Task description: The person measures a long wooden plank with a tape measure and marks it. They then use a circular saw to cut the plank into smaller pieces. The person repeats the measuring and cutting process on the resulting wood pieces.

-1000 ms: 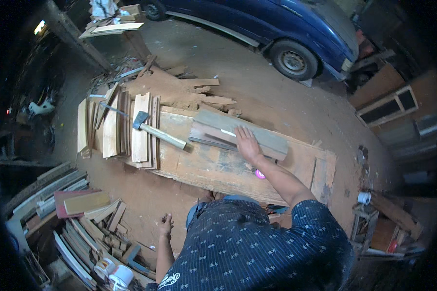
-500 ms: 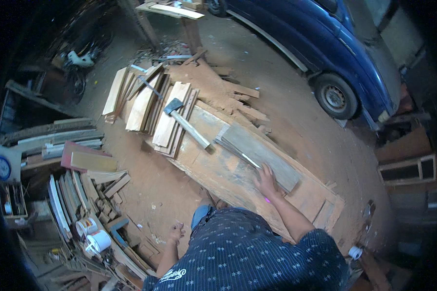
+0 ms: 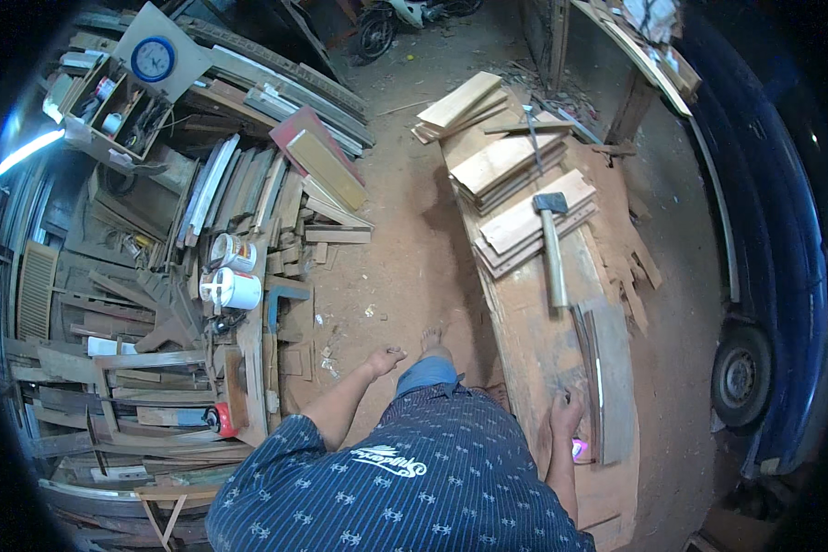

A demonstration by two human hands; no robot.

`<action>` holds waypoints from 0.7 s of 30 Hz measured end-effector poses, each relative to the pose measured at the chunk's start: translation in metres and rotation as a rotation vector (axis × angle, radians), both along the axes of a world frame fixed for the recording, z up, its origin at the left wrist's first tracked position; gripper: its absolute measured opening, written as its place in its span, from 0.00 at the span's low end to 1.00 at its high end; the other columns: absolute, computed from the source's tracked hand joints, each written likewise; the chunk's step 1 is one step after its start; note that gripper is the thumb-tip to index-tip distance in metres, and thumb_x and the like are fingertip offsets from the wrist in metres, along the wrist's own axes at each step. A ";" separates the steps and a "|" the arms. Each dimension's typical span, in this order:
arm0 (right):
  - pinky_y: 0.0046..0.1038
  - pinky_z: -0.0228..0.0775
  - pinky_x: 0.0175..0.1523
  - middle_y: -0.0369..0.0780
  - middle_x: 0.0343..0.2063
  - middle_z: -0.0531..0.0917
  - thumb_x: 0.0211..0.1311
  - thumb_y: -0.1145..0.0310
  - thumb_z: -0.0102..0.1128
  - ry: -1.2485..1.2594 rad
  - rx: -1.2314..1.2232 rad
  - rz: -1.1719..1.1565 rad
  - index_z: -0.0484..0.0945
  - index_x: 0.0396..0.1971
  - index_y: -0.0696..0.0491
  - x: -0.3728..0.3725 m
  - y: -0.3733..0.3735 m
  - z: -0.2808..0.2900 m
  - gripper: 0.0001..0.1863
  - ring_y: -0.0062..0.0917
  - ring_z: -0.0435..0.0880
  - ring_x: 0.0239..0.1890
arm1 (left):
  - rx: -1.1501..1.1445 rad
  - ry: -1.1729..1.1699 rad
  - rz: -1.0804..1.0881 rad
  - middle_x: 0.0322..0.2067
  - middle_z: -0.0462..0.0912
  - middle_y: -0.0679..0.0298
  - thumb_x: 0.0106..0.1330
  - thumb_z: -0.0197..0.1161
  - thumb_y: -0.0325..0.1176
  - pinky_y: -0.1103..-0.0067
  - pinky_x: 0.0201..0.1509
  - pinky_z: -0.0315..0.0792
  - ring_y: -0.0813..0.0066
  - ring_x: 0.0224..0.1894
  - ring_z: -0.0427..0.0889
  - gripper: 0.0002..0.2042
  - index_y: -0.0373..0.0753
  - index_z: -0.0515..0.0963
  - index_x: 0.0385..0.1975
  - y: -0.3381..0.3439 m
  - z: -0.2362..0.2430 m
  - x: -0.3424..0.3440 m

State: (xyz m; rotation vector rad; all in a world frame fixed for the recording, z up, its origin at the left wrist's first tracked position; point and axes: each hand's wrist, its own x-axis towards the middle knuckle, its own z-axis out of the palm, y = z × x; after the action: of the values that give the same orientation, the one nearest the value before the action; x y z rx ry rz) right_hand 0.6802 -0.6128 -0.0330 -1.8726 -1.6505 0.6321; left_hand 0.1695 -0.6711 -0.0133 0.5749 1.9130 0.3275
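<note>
My right hand [image 3: 567, 414] is over the long workbench [image 3: 520, 345], just left of a short stack of grey boards [image 3: 614, 386]. Its fingers are curled in, and whatever they may hold is too small to make out. A pink glow [image 3: 579, 448] shows beside that wrist. My left hand [image 3: 385, 360] hangs above the floor to the left of the bench, fingers curled together, their contents hidden. Beyond the grey boards lies a hammer [image 3: 553, 248], its dark head resting on a stack of pale planks [image 3: 538, 219].
More pale planks [image 3: 511, 166] are stacked at the bench's far end. Scrap wood, white buckets [image 3: 233, 289] and a wall clock [image 3: 153, 59] crowd the left. A blue vehicle [image 3: 773, 230] stands along the right. A motorbike [image 3: 377, 32] is at the back.
My view has swung left. My right hand, earlier spread on the grey boards, is now curled at their left side. My left hand stays beside my body with its fingers curled.
</note>
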 end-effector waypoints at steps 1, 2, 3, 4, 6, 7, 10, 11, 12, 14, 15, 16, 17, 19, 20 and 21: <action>0.39 0.74 0.55 0.51 0.43 0.84 0.59 0.71 0.65 -0.025 0.034 0.011 0.81 0.45 0.61 -0.003 0.010 -0.014 0.15 0.44 0.83 0.47 | 0.018 -0.010 0.021 0.54 0.84 0.52 0.66 0.68 0.52 0.70 0.55 0.79 0.61 0.49 0.86 0.32 0.30 0.77 0.60 0.005 0.004 -0.010; 0.38 0.76 0.52 0.51 0.41 0.84 0.60 0.71 0.65 -0.024 0.005 0.019 0.82 0.44 0.61 -0.011 0.017 -0.008 0.14 0.43 0.84 0.44 | 0.007 -0.013 0.034 0.54 0.84 0.53 0.66 0.68 0.52 0.70 0.53 0.79 0.61 0.47 0.85 0.32 0.31 0.77 0.60 0.007 0.001 -0.018; 0.37 0.77 0.49 0.50 0.40 0.85 0.61 0.70 0.65 -0.021 -0.026 0.030 0.82 0.44 0.61 -0.019 0.025 0.002 0.14 0.41 0.85 0.42 | -0.007 -0.016 0.042 0.53 0.84 0.54 0.66 0.68 0.51 0.70 0.51 0.79 0.62 0.46 0.85 0.31 0.31 0.77 0.60 0.003 -0.007 -0.028; 0.37 0.77 0.49 0.50 0.40 0.85 0.61 0.69 0.66 -0.010 -0.058 0.019 0.82 0.44 0.61 -0.030 0.034 0.010 0.14 0.40 0.85 0.41 | -0.021 -0.019 0.047 0.53 0.84 0.54 0.66 0.68 0.51 0.69 0.48 0.79 0.62 0.45 0.85 0.31 0.32 0.77 0.60 -0.001 -0.014 -0.039; 0.36 0.77 0.48 0.50 0.40 0.86 0.61 0.68 0.66 -0.006 -0.113 -0.023 0.83 0.45 0.61 -0.049 0.050 0.026 0.15 0.39 0.86 0.40 | -0.081 -0.071 0.002 0.51 0.85 0.56 0.66 0.67 0.51 0.69 0.44 0.78 0.63 0.43 0.84 0.29 0.34 0.78 0.59 0.001 -0.027 -0.065; 0.36 0.77 0.48 0.51 0.41 0.86 0.61 0.67 0.66 -0.001 -0.161 -0.057 0.83 0.46 0.61 -0.059 0.057 0.028 0.16 0.40 0.86 0.40 | -0.113 -0.095 -0.022 0.50 0.85 0.57 0.66 0.67 0.51 0.70 0.42 0.78 0.64 0.41 0.84 0.29 0.35 0.78 0.59 0.001 -0.033 -0.081; 0.37 0.78 0.48 0.52 0.41 0.86 0.61 0.66 0.67 0.026 -0.210 -0.184 0.83 0.48 0.60 -0.090 0.080 0.027 0.18 0.41 0.87 0.39 | -0.198 -0.050 -0.089 0.47 0.85 0.60 0.68 0.64 0.50 0.69 0.39 0.77 0.63 0.41 0.84 0.24 0.38 0.81 0.55 0.006 -0.062 -0.140; 0.36 0.78 0.46 0.51 0.40 0.87 0.61 0.66 0.67 0.026 -0.174 -0.226 0.83 0.47 0.60 -0.096 0.083 0.021 0.18 0.39 0.87 0.38 | -0.194 -0.066 -0.075 0.45 0.85 0.60 0.69 0.64 0.49 0.68 0.39 0.77 0.63 0.40 0.84 0.22 0.39 0.81 0.54 0.012 -0.071 -0.157; 0.36 0.79 0.45 0.50 0.40 0.88 0.61 0.66 0.68 0.032 -0.137 -0.267 0.84 0.47 0.61 -0.104 0.089 0.017 0.18 0.37 0.88 0.36 | -0.189 -0.076 -0.062 0.42 0.85 0.61 0.69 0.63 0.48 0.67 0.38 0.77 0.63 0.40 0.84 0.20 0.40 0.82 0.52 0.024 -0.076 -0.176; 0.35 0.79 0.45 0.51 0.40 0.88 0.61 0.65 0.68 0.027 -0.160 -0.320 0.85 0.45 0.60 -0.116 0.099 0.014 0.17 0.37 0.88 0.37 | -0.177 -0.069 -0.115 0.40 0.84 0.62 0.70 0.62 0.46 0.65 0.40 0.77 0.64 0.40 0.83 0.18 0.41 0.82 0.52 0.056 -0.084 -0.213; 0.35 0.79 0.45 0.51 0.40 0.88 0.61 0.65 0.68 0.027 -0.168 -0.360 0.85 0.44 0.60 -0.121 0.104 0.013 0.16 0.37 0.88 0.37 | -0.167 -0.051 -0.172 0.40 0.84 0.63 0.71 0.61 0.45 0.64 0.41 0.77 0.66 0.40 0.82 0.18 0.41 0.81 0.53 0.074 -0.086 -0.231; 0.34 0.79 0.45 0.51 0.39 0.87 0.60 0.64 0.68 0.021 -0.124 -0.328 0.85 0.43 0.59 -0.125 0.113 0.010 0.16 0.37 0.88 0.37 | -0.161 -0.049 -0.163 0.39 0.83 0.63 0.71 0.61 0.45 0.67 0.40 0.77 0.67 0.39 0.82 0.17 0.41 0.81 0.52 0.089 -0.090 -0.245; 0.34 0.79 0.45 0.51 0.39 0.87 0.60 0.64 0.69 0.013 -0.087 -0.301 0.86 0.42 0.59 -0.127 0.123 0.010 0.15 0.38 0.88 0.37 | -0.155 -0.075 -0.051 0.39 0.83 0.64 0.71 0.61 0.45 0.69 0.38 0.77 0.69 0.37 0.82 0.16 0.41 0.81 0.50 0.099 -0.095 -0.261; 0.35 0.78 0.45 0.50 0.36 0.87 0.60 0.62 0.69 0.011 -0.088 -0.333 0.85 0.43 0.58 -0.137 0.148 0.026 0.17 0.38 0.86 0.36 | -0.137 -0.113 0.135 0.38 0.83 0.64 0.71 0.62 0.44 0.73 0.36 0.77 0.72 0.35 0.82 0.15 0.41 0.81 0.48 0.127 -0.103 -0.285; 0.35 0.78 0.44 0.49 0.34 0.86 0.60 0.61 0.69 0.016 -0.072 -0.371 0.85 0.43 0.58 -0.139 0.160 0.032 0.17 0.38 0.86 0.35 | -0.126 -0.110 0.127 0.38 0.83 0.64 0.71 0.62 0.45 0.74 0.34 0.76 0.72 0.34 0.82 0.16 0.40 0.80 0.49 0.146 -0.103 -0.291; 0.36 0.77 0.44 0.49 0.32 0.85 0.60 0.61 0.68 0.024 -0.051 -0.402 0.84 0.43 0.58 -0.136 0.174 0.037 0.18 0.38 0.85 0.34 | -0.116 -0.106 0.120 0.38 0.83 0.63 0.71 0.62 0.45 0.76 0.32 0.76 0.73 0.34 0.82 0.17 0.39 0.80 0.50 0.165 -0.102 -0.297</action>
State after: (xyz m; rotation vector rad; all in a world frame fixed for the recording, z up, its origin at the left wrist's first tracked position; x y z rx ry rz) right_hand 0.5437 -0.4385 0.0036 -2.1412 -1.1988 0.5254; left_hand -0.1278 -0.5065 -0.1153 0.3601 1.8542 0.3155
